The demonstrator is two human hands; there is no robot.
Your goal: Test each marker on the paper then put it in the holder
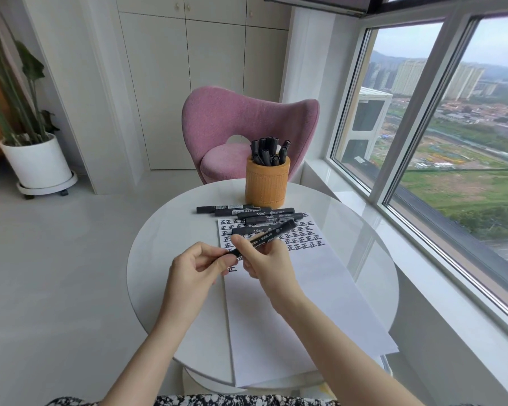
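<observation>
Gripping a black marker (277,232) over the paper (276,306), on the person's side of the orange holder (266,186), the right hand (266,260) curls round its barrel while the left hand (194,269) pinches its near end. Several loose markers (247,211) lie just before the holder.
</observation>
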